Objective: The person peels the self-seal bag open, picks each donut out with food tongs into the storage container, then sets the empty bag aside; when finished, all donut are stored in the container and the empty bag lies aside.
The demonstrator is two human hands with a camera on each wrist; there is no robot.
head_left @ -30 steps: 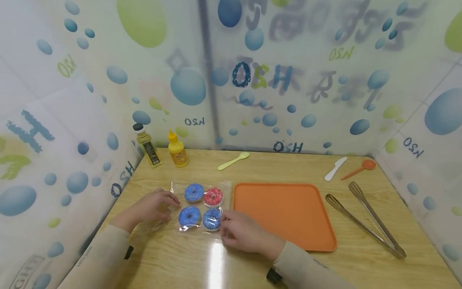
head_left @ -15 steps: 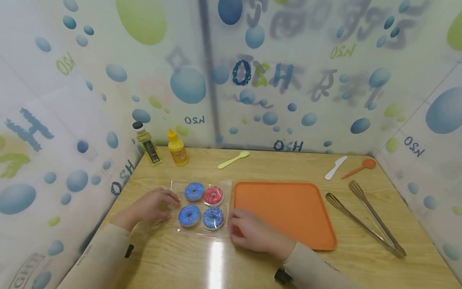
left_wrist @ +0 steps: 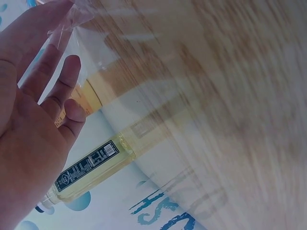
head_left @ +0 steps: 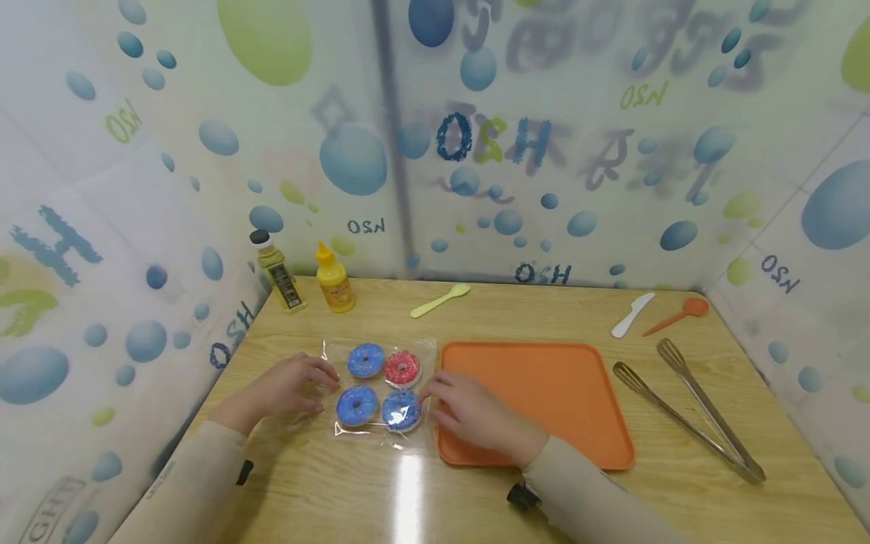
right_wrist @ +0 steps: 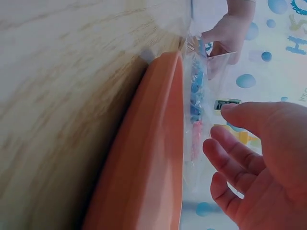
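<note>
A clear plastic bag (head_left: 328, 438) holding several donuts lies flat on the wooden table in the head view. A pink-red donut (head_left: 402, 369) is at its far right and blue donuts, such as this blue donut (head_left: 356, 406), fill the other places. My left hand (head_left: 288, 389) is at the bag's left edge. In the left wrist view its thumb and forefinger pinch the clear film (left_wrist: 81, 17), with the other fingers loosely bent. My right hand (head_left: 479, 415) hovers over the tray's left rim, fingertips close by the near right blue donut. The right wrist view shows its fingers (right_wrist: 232, 155) apart, holding nothing.
An orange tray (head_left: 537, 378) lies right of the bag. Steel tongs (head_left: 707, 412) are further right, below a white knife (head_left: 632, 316) and an orange spoon (head_left: 680, 316). An oil bottle (head_left: 282, 279), a yellow squeeze bottle (head_left: 335, 283) and a pale green spoon (head_left: 440, 301) stand or lie behind.
My right hand has left the bag's right edge, shifted right, then risen above the tray's left rim with its fingers back toward the blue donut. My left hand and the bag have hardly moved.
</note>
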